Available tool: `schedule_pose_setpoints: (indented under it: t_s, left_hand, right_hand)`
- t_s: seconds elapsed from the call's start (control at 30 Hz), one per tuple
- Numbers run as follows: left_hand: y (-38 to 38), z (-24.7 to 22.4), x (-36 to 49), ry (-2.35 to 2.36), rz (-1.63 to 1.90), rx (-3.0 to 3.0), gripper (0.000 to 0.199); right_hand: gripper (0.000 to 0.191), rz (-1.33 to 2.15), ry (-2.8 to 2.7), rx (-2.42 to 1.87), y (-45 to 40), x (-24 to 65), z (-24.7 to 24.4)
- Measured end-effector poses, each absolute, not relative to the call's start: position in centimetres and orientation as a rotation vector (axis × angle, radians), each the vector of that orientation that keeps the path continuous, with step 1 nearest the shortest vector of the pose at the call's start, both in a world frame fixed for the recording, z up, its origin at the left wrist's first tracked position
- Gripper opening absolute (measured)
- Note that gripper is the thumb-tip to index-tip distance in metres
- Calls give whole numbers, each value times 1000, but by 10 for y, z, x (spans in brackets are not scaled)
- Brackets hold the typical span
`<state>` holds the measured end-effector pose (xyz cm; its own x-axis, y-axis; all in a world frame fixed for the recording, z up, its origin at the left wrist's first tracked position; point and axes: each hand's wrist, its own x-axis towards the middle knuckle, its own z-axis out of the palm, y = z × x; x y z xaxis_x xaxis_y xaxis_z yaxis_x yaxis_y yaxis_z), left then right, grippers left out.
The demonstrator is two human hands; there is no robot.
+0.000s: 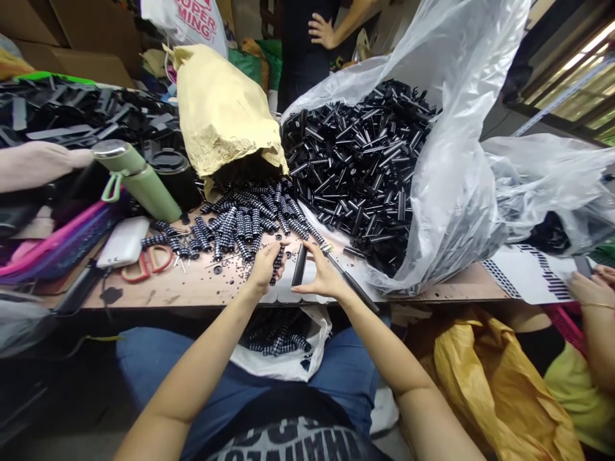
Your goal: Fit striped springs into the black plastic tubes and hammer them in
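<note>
Inside left hand [264, 266], ridged dark piece [277, 261]

Far left, white plastic bag [185, 25]: red print, "MING" legible, "SUPER" above, first letter cut off. Near: wearer's black shirt [293, 426], grey lettering, unclear.

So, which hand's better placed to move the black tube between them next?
Right, likely: right hand frames the tube with its fingers; left hand is occupied with a ribbed piece.
</note>
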<state>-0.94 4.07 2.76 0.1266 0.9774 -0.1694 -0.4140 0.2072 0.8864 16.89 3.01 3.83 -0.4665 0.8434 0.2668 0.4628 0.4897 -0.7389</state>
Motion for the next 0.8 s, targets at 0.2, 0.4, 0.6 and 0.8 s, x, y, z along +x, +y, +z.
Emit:
schedule_pose_setpoints:
  t_s: [0.2, 0.4, 0.6, 0.8]
  left_hand:
    - [33, 36, 0, 904, 1204, 639, 41]
    - [28, 51, 5, 986, 1075, 491, 33]
    - [26, 45, 8, 1074, 1091, 603, 33]
    - [26, 40, 18, 1121, 1046, 629, 37]
  right_hand:
    - [117, 879, -2046, -784, 21, 156, 42]
    - [123, 825, -2139, -810, 29, 150, 37]
    - [113, 818, -2108, -884, 25, 153, 27]
    - [114, 813, -2100, -960, 23, 157, 22]
